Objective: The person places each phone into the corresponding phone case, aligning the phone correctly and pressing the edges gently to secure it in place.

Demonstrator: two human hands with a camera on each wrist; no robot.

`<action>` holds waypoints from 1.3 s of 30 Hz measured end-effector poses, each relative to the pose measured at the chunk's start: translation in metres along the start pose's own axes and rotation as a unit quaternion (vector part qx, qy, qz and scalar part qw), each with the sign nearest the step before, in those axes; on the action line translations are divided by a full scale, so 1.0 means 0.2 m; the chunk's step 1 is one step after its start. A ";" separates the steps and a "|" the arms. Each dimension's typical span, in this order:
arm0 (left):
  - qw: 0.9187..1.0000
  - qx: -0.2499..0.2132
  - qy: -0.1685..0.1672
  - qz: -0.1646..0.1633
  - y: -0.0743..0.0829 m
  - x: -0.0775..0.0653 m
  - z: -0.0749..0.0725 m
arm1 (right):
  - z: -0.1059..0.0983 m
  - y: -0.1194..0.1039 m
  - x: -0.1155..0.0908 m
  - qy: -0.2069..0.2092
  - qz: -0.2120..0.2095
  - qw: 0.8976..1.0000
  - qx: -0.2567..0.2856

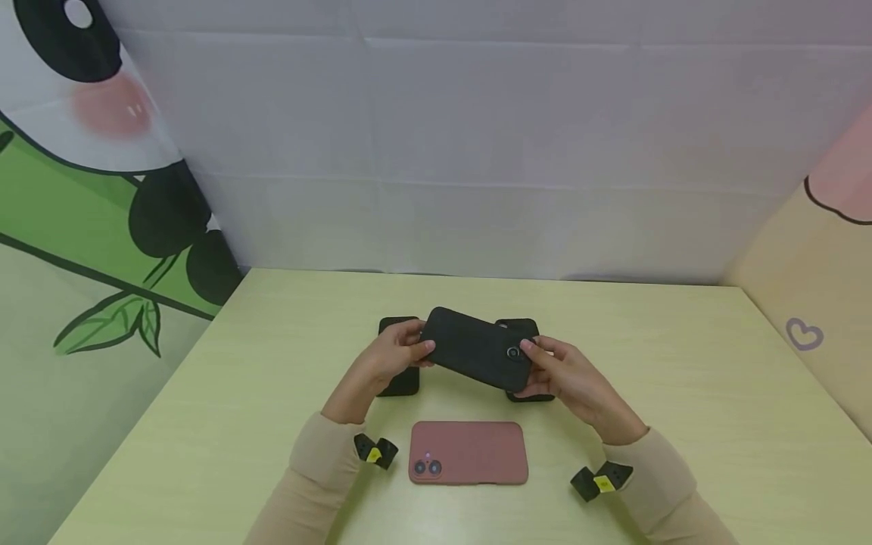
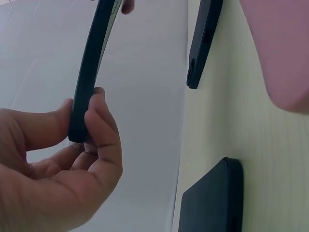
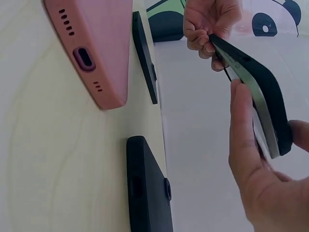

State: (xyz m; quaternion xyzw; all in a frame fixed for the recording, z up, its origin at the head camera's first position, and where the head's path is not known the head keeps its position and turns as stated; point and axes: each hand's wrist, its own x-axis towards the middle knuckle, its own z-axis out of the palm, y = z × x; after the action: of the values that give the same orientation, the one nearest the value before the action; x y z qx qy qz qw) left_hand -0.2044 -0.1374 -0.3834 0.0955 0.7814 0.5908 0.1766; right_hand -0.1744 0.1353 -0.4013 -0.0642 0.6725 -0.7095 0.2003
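Observation:
Both hands hold up a phone in a black case (image 1: 477,348), its back with a round camera ring facing the head view. At one end my left hand (image 1: 391,357) pinches it, thumb on the case and fingers behind. My right hand (image 1: 568,382) grips the camera end the same way. In the right wrist view the black case (image 3: 270,87) looks bent, and a silver phone edge (image 3: 260,106) shows along it, partly outside the case. How far the case covers the phone's front is hidden.
On the pale table (image 1: 272,424) a black phone (image 1: 403,384) lies behind the left hand, another black phone (image 1: 521,327) behind the right. Nearer lies a pink phone (image 1: 470,454), camera lenses up. A white sheet (image 1: 477,151) hangs behind the table.

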 end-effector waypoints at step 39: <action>0.995 -0.090 -0.047 -0.012 0.03 0.00 0.19 | 0.10 -0.02 -0.05 0.047 -0.041 0.993 0.098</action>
State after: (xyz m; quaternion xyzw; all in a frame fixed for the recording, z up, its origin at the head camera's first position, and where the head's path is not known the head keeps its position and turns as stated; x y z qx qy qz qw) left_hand -0.1896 -0.1014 -0.3878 0.0975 0.7171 0.6512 0.2284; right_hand -0.1589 0.1214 -0.3942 -0.0383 0.6050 -0.7821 0.1444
